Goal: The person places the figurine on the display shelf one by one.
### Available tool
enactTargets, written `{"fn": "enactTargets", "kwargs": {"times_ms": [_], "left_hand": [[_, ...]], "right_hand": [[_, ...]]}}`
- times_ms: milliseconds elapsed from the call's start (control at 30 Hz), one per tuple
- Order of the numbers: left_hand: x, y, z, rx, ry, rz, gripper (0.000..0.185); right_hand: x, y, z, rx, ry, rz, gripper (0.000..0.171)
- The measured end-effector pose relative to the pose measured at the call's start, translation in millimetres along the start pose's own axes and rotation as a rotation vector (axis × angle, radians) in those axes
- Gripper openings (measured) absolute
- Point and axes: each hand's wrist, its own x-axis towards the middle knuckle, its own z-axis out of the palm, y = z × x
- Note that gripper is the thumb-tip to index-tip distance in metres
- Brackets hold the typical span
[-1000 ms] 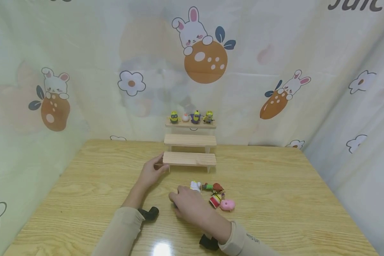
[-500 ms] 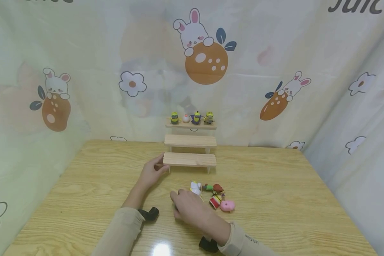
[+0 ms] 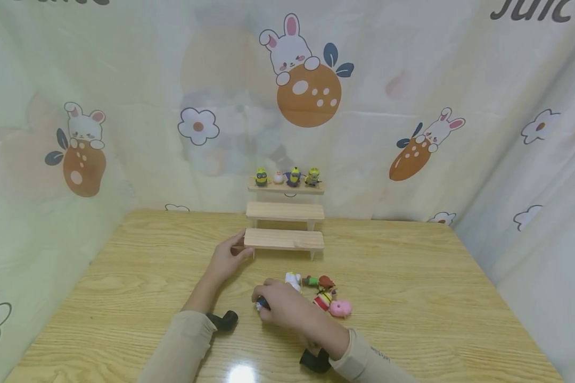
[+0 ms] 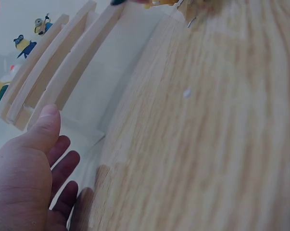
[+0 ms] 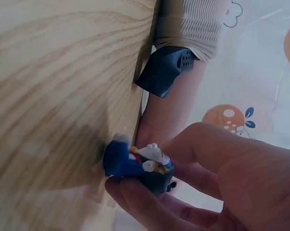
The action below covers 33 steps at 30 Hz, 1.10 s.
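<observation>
My right hand (image 3: pixel 280 307) pinches a small blue and white figurine (image 5: pixel 135 166) just above the table, its blue tip (image 3: pixel 261 304) showing at the fingertips. My left hand (image 3: pixel 226 259) rests against the left end of the lowest step of a three-step wooden stand (image 3: pixel 284 238), thumb on top of the step, fingers relaxed (image 4: pixel 63 168). On the top step stand several small figures (image 3: pixel 287 176), three of them yellow minions. To the right of my right hand lie a white toy (image 3: pixel 293 279), a brown and green toy (image 3: pixel 319 280), a red striped toy (image 3: pixel 323 300) and a pink pig (image 3: pixel 341 307).
The wooden table (image 3: pixel 412 298) is walled by a cartoon rabbit curtain (image 3: pixel 124 106) at the back and both sides. The middle step (image 3: pixel 285 210) of the stand is bare. Black wrist camera mounts (image 3: pixel 224 319) sit by both sleeves.
My right hand has curled round the blue figurine and drawn back a little toward me, lifting it off the table. The left hand has stayed at the stand.
</observation>
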Motion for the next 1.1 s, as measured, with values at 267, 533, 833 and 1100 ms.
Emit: {"fn": "enactTargets", "kwargs": {"times_ms": [267,533,833,1100], "left_hand": [[-0.1,-2.5,-0.8,0.009,-0.016,-0.017,0.071],[0.6,-3.3,-0.5,0.016,-0.002,-0.004,0.068],[3.6,0.0,4.0,0.024,0.001,0.029,0.066],[3.4,-0.6,-0.2,0.028,0.023,0.034,0.066]], "right_hand": [[1,0,1,0.043,0.037,0.024,0.010],[8,6,-4,0.136,0.120,0.033,0.025],[17,24,-47,0.325,0.225,0.127,0.029],[65,43,-105,0.323,0.304,0.117,0.035]]}}
